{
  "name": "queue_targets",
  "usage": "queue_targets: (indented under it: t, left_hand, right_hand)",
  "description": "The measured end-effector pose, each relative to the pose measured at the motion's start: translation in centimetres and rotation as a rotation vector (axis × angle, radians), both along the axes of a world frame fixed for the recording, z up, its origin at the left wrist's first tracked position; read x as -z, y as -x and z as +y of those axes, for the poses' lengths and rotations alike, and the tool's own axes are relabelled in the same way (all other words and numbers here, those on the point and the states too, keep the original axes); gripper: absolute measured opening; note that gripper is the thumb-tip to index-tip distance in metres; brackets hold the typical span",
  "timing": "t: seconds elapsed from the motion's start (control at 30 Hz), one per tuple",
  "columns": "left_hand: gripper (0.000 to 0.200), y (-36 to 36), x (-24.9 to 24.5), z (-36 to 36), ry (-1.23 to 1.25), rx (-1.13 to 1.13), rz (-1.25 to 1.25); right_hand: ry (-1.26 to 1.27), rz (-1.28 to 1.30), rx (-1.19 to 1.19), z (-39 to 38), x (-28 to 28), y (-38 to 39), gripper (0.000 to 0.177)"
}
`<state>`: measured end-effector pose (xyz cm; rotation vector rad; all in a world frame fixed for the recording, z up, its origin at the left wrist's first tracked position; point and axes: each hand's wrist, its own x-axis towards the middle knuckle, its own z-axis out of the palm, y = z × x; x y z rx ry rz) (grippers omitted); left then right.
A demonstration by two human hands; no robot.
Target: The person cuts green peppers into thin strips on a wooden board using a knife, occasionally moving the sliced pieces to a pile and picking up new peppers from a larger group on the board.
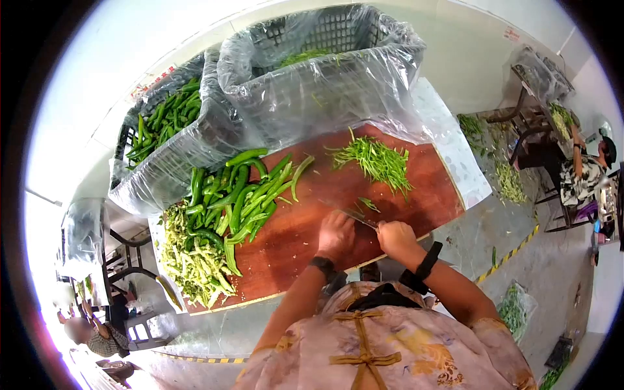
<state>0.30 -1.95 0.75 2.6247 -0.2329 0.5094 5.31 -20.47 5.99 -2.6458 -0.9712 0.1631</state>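
1. Reddish-brown and flat, a smooth board (276, 253) lies across the work surface, dotted with small pale crumbs and edged in a lighter yellowish strip.
2. The right hand (398, 240) is clamped around the handle of a knife (365, 222), its thin metal blade slanting away toward the left hand.
3. The left hand (337, 229) is curled low against the board, just beside the blade – whether its fingers pinch anything, I cannot tell.
4. Just beyond the blade lies a small clump of green slivers (369, 205); farther up the board, a loose, bristling heap of fine green shreds (377, 164) spreads out.
5. To the left of the hands, glossy green peppers (240, 192) pile up, long, tapered and gently curved, some dark and others lighter.
6. Touching that pile, a crumbly mound of pale yellow-green scraps (188, 260) reaches the board's left end.
7. Behind stand 2 dark lattice baskets, draped in clear, wrinkled plastic: the left basket (156, 179) is heaped with whole peppers, while the larger basket (318, 97) has some green shreds inside.
8. Black bands (426, 263) circle both wrists – the right's is broader.
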Motion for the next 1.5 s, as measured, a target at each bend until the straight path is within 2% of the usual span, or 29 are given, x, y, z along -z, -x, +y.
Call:
queue_targets:
  t: [0.07, 0.23, 0.47, 0.57, 0.63, 0.73, 0.83, 1.07, 1.23, 1.4, 1.5]
  left_hand:
    - [0.026, 0.0, 0.1, -0.1, -0.031, 0.009, 0.048]
    - [0.022, -0.3, 0.6, 0.1, -0.022, 0.012, -0.015]
    - [0.024, -0.5, 1.3, 0.3, 0.041, 0.050, -0.048]
    - [0.026, -0.3, 1.4, 0.0, 0.071, 0.003, -0.096]
    - [0.020, -0.3, 0.7, -0.1, 0.097, -0.021, -0.168]
    - [0.027, -0.1, 0.7, 0.2, 0.063, 0.006, -0.051]
    - [0.025, 0.0, 0.9, 0.1, 0.057, 0.004, 0.001]
    - [0.020, 0.0, 1.3, 0.4, 0.088, 0.018, -0.044]
    - [0.026, -0.4, 1.1, 0.4, 0.073, 0.025, -0.106]
    - [0.028, 0.4, -0.3, 0.1, -0.033, -0.070, -0.092]
    - [0.027, 0.5, -0.2, 0.4, -0.051, -0.069, -0.051]
  right_hand:
    - [0.012, 0.012, -0.003, -0.4, -0.5, 0.5, 0.018]
    - [-0.016, -0.005, -0.004, 0.1, -0.9, 0.6, 0.015]
    - [-0.106, -0.074, 0.004, 4.0, 1.8, -1.9, 0.018]
    - [-0.038, -0.064, 0.044, 3.4, 2.1, -2.5, 0.018]
    - [-0.033, -0.052, 0.038, 2.3, 0.8, -1.8, 0.018]
    - [-0.003, -0.006, 0.024, 0.9, -0.2, -0.2, 0.016]
    - [0.013, 0.007, 0.019, 0.2, -0.8, 0.6, 0.016]
    - [-0.002, 0.004, -0.021, 1.4, 0.2, -0.1, 0.017]
    - [-0.006, -0.077, 0.014, 3.6, 1.6, -1.9, 0.018]
    - [0.009, -0.015, 0.056, 2.3, 0.7, -1.9, 0.017]
    - [-0.010, -0.048, -0.046, 0.8, 0.2, -0.2, 0.016]
